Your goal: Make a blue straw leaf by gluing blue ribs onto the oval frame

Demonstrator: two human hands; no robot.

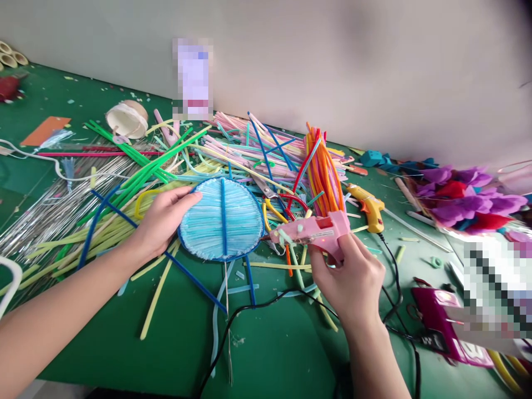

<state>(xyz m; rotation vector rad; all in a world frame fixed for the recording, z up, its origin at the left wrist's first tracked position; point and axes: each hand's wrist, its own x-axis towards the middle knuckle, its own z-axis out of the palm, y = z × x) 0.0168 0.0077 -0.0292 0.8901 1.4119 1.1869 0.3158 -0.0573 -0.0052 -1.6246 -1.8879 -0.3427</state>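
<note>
My left hand (168,219) grips the left edge of a light-blue oval leaf shape (203,219), made of pipe cleaners with a dark blue rim and midrib. A thin wire stem hangs below it. In my right hand (351,271) is a pink hot glue gun (311,233), my fingers wrapped round its handle. Its nozzle points left and is at the leaf's right edge; I cannot tell whether they touch. Behind the leaf, dark blue pipe cleaners (191,280) lie on the green table.
Heaped pipe cleaners (249,147) and an orange bundle (322,166) cover the back. Scissors (266,188) lie amid them. A yellow glue gun (369,208), black cord (266,303), magenta power strip (440,316) and purple petals (469,199) sit right. Silver wires (78,183) lie left.
</note>
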